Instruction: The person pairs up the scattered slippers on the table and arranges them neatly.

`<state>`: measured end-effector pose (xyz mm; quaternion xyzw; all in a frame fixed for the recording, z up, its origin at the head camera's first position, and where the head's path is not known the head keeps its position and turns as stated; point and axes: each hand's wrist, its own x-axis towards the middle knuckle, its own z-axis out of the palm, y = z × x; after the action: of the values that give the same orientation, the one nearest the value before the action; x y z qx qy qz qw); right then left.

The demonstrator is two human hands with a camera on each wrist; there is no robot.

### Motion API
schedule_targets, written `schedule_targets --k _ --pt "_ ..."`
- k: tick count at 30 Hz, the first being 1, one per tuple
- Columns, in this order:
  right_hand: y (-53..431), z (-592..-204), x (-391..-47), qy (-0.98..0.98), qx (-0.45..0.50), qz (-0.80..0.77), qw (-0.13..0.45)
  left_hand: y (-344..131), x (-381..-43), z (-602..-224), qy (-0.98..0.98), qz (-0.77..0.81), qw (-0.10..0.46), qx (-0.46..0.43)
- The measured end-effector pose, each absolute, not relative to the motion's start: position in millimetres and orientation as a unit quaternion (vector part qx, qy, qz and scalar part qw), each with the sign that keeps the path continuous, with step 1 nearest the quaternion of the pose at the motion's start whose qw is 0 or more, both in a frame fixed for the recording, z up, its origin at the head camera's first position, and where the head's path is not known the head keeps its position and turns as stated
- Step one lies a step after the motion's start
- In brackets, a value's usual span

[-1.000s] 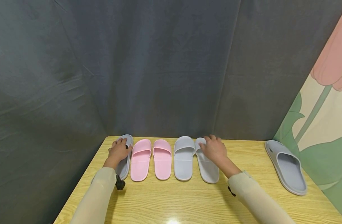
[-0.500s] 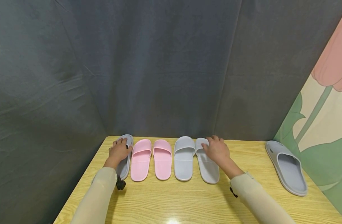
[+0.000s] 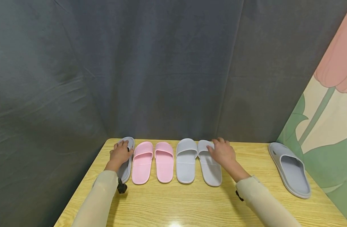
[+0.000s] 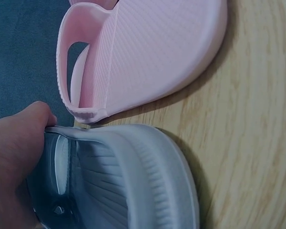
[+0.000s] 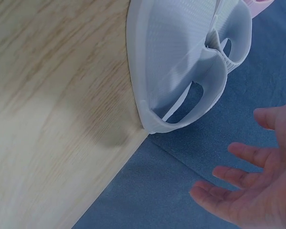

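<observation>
At the table's left end, my left hand [image 3: 120,155] grips a grey slipper [image 3: 125,171] over its strap. The left wrist view shows the thumb [image 4: 35,117] against the edge of that slipper [image 4: 176,176]; the other fingers are hidden there. A pair of pink slippers, one [image 3: 143,162] beside the other [image 3: 164,162], lies right of it. Farther right are two pale grey slippers, the left one [image 3: 186,170] straight and the right one [image 3: 211,173] slightly angled. Over the right one's strap my right hand [image 3: 223,153] hovers, fingers spread and apart from the slipper [image 5: 181,71] in the right wrist view.
A single larger grey slipper [image 3: 292,171] lies angled at the right end of the wooden table [image 3: 173,205]. Behind the table's back edge hangs a dark curtain [image 3: 167,78]. A wall with painted tulips [image 3: 332,126] borders the right side.
My right hand has shifted a little to the right, off the strap of the rightmost pale grey slipper. The left hand and all the slippers stay in place.
</observation>
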<state>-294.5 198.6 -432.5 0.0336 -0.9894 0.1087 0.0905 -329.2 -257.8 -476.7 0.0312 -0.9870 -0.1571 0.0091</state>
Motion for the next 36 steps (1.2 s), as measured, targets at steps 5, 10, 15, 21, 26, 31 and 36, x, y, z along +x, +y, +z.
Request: schedule_targets --k 5,10,15,21,26,31,36 --pt "201 -433 -294 -0.989 0.029 0.114 0.091 -257 -330 -478 -0.987 -0.159 0.013 0.035" --pt "203 -432 -292 -0.988 0.026 0.116 0.094 -258 -332 -480 -0.986 -0.162 0.008 0.034" --pt "205 -432 -290 -0.989 0.026 0.113 0.096 -259 -333 -481 -0.987 -0.159 0.005 0.033" --pt "208 -433 -290 -0.988 0.025 0.111 0.101 -259 -332 -481 -0.986 -0.165 0.007 0.033" --pt "210 -433 -289 -0.988 0.025 0.112 0.101 -258 -331 -481 -0.985 -0.167 0.010 0.033" --pt "212 -433 -289 -0.989 0.018 0.116 0.089 -257 -331 -481 -0.986 -0.166 0.008 0.032" --pt "216 -434 -290 -0.990 0.012 0.110 0.085 -257 -330 -480 -0.986 -0.161 0.007 0.029"
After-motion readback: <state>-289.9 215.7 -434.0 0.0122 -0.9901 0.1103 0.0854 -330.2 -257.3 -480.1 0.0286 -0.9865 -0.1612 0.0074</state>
